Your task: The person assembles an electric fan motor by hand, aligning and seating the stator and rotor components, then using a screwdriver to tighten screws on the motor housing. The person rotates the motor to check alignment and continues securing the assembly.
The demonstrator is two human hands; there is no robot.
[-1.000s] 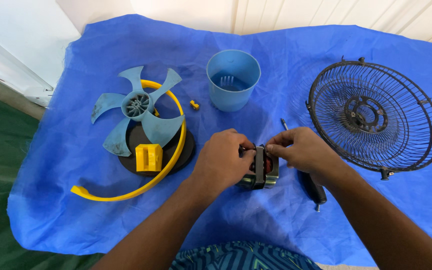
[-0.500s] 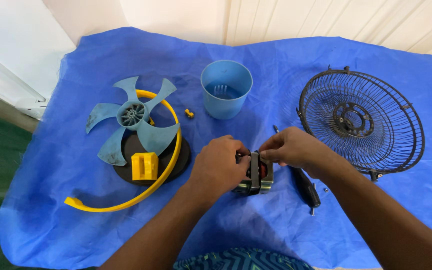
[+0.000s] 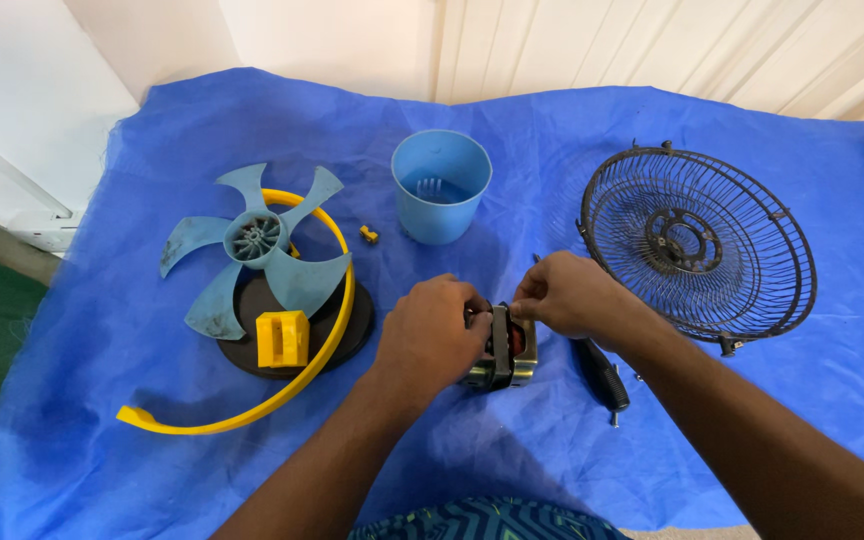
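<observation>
Barely shifted since before, left hand (image 3: 432,335) and right hand (image 3: 564,295) both clench the blocky metal fan motor (image 3: 502,348) between them on crinkled blue cloth (image 3: 132,330).

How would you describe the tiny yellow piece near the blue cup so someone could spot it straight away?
On the blue cloth, find the light blue plastic cup standing open side up at the middle back. Just to its left, between it and the blue fan blade, lies the small yellow plastic piece. It is by far the smallest yellow part and lies alone.
</observation>
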